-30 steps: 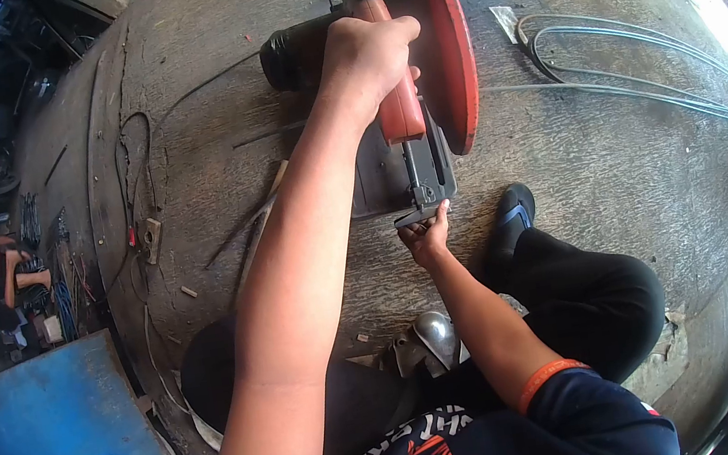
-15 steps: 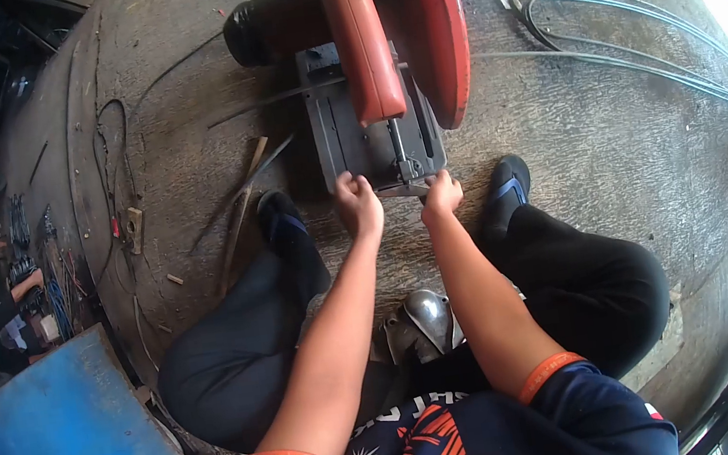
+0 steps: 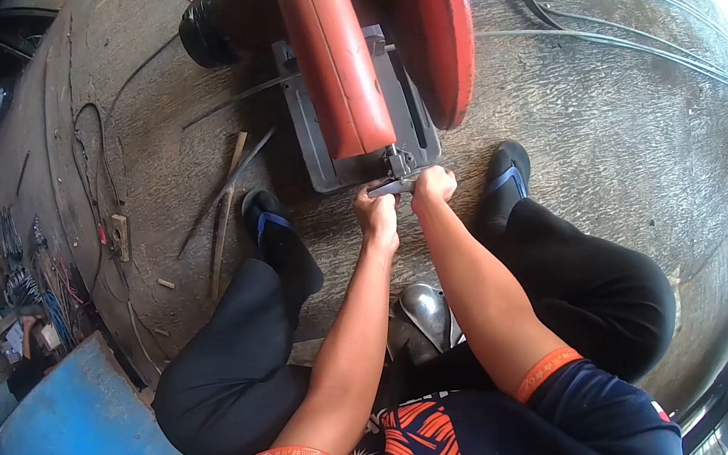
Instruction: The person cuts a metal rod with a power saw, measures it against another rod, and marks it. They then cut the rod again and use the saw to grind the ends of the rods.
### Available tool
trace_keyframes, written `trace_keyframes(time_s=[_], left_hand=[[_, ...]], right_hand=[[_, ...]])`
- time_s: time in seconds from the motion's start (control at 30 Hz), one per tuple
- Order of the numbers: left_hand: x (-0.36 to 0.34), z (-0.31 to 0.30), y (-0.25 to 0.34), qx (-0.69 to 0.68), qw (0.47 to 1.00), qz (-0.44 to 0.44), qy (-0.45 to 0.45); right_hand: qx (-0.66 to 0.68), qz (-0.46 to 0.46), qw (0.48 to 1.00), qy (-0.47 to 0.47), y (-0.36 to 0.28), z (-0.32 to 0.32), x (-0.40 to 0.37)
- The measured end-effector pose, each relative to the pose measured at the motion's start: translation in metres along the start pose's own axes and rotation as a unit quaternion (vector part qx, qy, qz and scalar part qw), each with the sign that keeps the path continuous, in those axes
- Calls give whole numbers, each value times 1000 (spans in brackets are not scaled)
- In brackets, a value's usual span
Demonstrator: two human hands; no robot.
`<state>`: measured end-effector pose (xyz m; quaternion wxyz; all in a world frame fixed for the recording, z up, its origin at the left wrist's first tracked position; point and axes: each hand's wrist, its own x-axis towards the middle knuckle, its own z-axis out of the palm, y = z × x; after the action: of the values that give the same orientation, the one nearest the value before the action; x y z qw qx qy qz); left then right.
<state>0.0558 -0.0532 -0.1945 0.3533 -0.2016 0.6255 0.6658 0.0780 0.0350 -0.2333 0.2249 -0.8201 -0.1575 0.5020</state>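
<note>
In front of me on the floor stands a chop saw with a red handle arm (image 3: 327,65), a red disc guard (image 3: 439,31) and a grey base plate (image 3: 321,154). A short silver vise handle (image 3: 390,187) lies crosswise at the front end of the vise screw (image 3: 395,160). My left hand (image 3: 378,217) is closed around its left end. My right hand (image 3: 433,186) is closed at the other end, knuckles up. The fingertips of both hands are partly hidden.
Long thin metal rods (image 3: 630,64) lie at the right. A wooden strip (image 3: 227,209) and a dark bar (image 3: 232,181) are left of the saw. A blue panel (image 3: 87,443) is at lower left, beside cluttered tools (image 3: 21,266). A shiny rounded metal part (image 3: 424,312) sits between my legs.
My left hand has moved right and closed on the vise handle, nearer my right hand. The red handle arm appears larger and further left as my view shifted.
</note>
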Motion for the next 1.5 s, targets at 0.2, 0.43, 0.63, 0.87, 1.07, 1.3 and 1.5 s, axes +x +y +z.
trace_keyframes(time_s=[0.2,0.43,0.63,0.87,1.07,1.3,1.5], left_hand=[[3,-6,21,99,993,-23,-64],[-69,26,219,-59,936,323,-125],[-148,98,308,169,899,308,-263],[-143,124,315,305,881,325,-160],[-127,140,344,334,865,334,-168],[-148,162,381,425,826,354,-111],[-119,188,408,545,789,269,-89]], right_hand=[[-60,-7,997,-49,35,12,54],[302,173,916,-202,16,-14,-33],[299,272,860,-312,22,-17,-57],[258,245,889,-288,21,-13,-60],[237,251,881,-323,24,-18,-45],[115,204,922,-309,13,-19,-54],[48,226,903,-363,-7,-39,-31]])
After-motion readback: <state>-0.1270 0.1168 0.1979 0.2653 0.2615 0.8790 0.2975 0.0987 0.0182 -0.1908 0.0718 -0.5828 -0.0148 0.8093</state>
